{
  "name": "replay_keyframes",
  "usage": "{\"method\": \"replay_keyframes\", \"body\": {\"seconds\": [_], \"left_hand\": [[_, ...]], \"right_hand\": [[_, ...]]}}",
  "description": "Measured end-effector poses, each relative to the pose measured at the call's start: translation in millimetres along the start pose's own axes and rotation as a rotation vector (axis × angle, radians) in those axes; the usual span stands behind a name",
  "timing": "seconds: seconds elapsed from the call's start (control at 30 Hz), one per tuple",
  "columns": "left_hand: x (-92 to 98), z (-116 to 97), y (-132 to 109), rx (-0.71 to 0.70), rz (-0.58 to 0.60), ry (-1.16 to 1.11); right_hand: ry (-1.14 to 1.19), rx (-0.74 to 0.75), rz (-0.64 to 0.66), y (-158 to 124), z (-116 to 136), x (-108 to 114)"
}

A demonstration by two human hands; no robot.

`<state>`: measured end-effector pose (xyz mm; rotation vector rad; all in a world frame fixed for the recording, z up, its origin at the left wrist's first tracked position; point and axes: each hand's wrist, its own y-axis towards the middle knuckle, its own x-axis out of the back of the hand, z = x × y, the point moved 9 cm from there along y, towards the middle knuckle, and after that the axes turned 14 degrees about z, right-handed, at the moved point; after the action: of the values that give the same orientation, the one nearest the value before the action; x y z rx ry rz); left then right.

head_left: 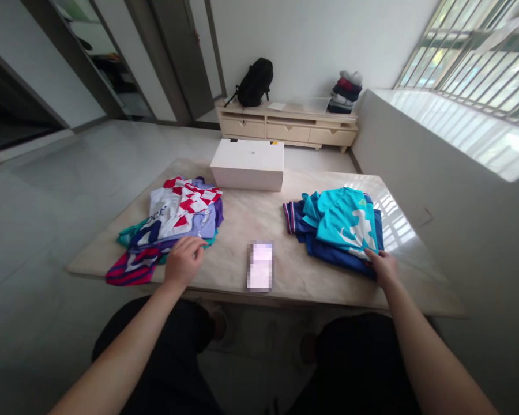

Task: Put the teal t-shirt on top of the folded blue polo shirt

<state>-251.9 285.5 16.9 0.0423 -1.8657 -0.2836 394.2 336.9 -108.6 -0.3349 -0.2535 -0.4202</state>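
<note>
On the right of the table, a teal shirt (339, 216) with a white print lies folded on top of dark blue clothes (333, 253). My right hand (383, 268) is at the shirt's near right corner, with the fingertips closed on its edge. To the left is a loose pile of sports jerseys, with a red-and-white checked jersey (194, 202) on top and a red-and-navy striped one (132, 268) at the near edge. Beside that pile's near right side, my left hand (184, 262) hovers with loosely bent fingers and nothing in it.
A blurred-out phone-like rectangle (260, 268) lies near the table's (237, 222) front edge. At the far edge stands a white box (248, 164). Behind, a low cabinet (288, 132) bears a black backpack (255, 83) and a stack of folded clothes (346, 92).
</note>
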Motion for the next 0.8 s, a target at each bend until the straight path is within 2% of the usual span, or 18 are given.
{"method": "replay_keyframes", "body": {"seconds": [0.07,0.17,0.27,0.37,0.43,0.5,0.6,0.7,0.8], "left_hand": [[3.6,26,4,0.103,-0.039,0.028],[-1.6,49,17,0.168,-0.012,0.052],[2.0,75,37,0.217,0.006,0.067],[10.8,111,50,0.334,-0.023,0.075],[8.5,131,51,0.423,-0.022,0.071],[0.5,142,47,0.485,-0.006,0.068],[-8.9,144,41,0.51,-0.002,0.073],[-8.7,144,38,0.508,-0.014,0.066],[-3.0,147,36,0.509,-0.031,0.046]], "right_hand": [[-0.073,-0.016,-0.073,-8,2,4],[-0.179,-0.012,-0.139,-23,11,9],[-0.304,0.042,-0.226,-42,33,17],[-0.421,0.15,-0.321,-63,60,18],[-0.462,0.234,-0.326,-75,74,6],[-0.475,0.308,-0.292,-86,83,-13],[-0.468,0.407,-0.211,-99,91,-49],[-0.45,0.495,-0.122,-103,99,-82],[-0.424,0.544,-0.079,-100,107,-99]]}}
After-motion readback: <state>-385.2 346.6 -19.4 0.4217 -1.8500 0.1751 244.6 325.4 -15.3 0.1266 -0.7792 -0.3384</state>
